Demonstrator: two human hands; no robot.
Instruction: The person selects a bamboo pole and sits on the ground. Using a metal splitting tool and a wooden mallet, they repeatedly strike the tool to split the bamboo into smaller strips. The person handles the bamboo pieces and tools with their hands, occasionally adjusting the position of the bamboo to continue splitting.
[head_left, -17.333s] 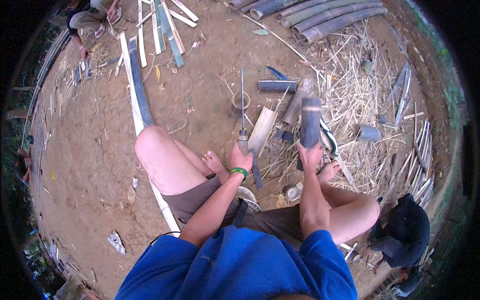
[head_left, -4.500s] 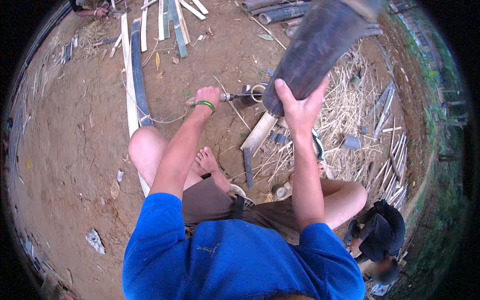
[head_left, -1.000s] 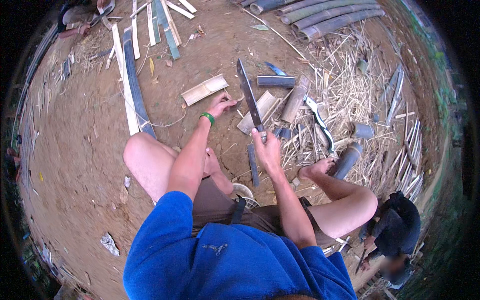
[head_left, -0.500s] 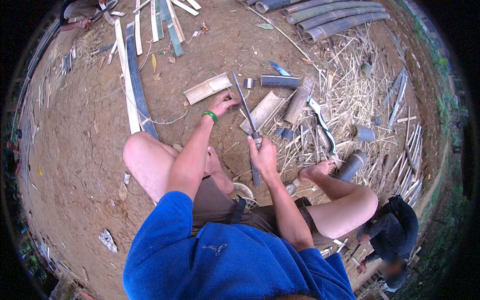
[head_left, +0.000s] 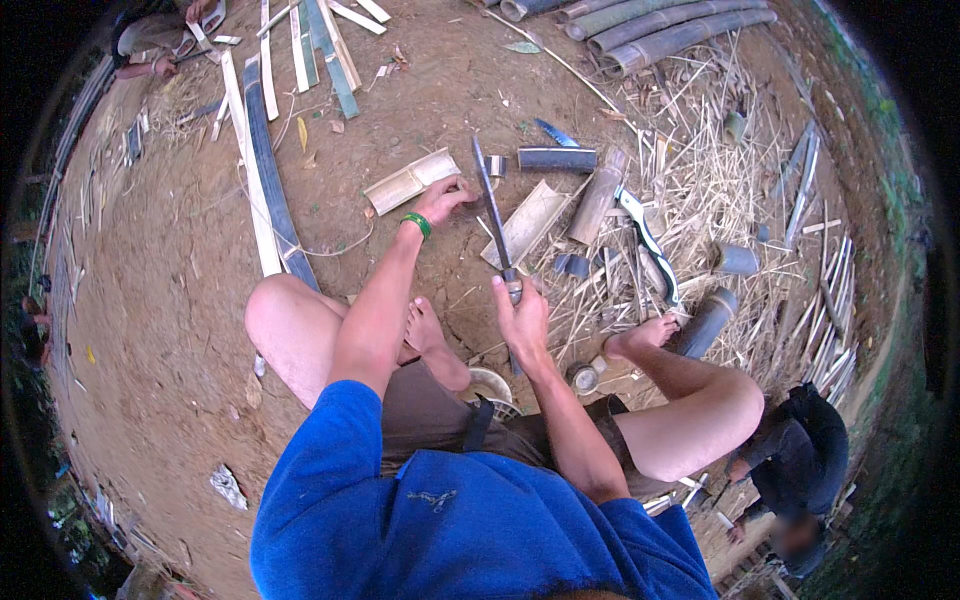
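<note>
My right hand (head_left: pixel 522 312) is wrapped round the handle of a long knife (head_left: pixel 488 205). Its narrow dark blade points away from me, a little right of my left hand (head_left: pixel 442 200). That hand wears a green bracelet, and its fingers are bent together; whether anything small sits in them is hidden. Just beyond the fingers lies a pale split bamboo half (head_left: pixel 410 180), hollow side up. To the right of the blade rests a second split bamboo piece (head_left: pixel 530 222), and a short dark bamboo ring (head_left: pixel 496 166) is near the knife's tip.
A folding saw (head_left: pixel 648 245) with a white and black handle lies among straw-like shavings (head_left: pixel 700 170). Bamboo tubes (head_left: pixel 690 35) are stacked at the far right. Long strips (head_left: pixel 265 150) stretch out left. Other people sit at far left and lower right (head_left: pixel 800 455).
The knife's tip has shifted slightly right, away from my left hand. Both hands keep nearly the same places. The whole view has moved a little.
</note>
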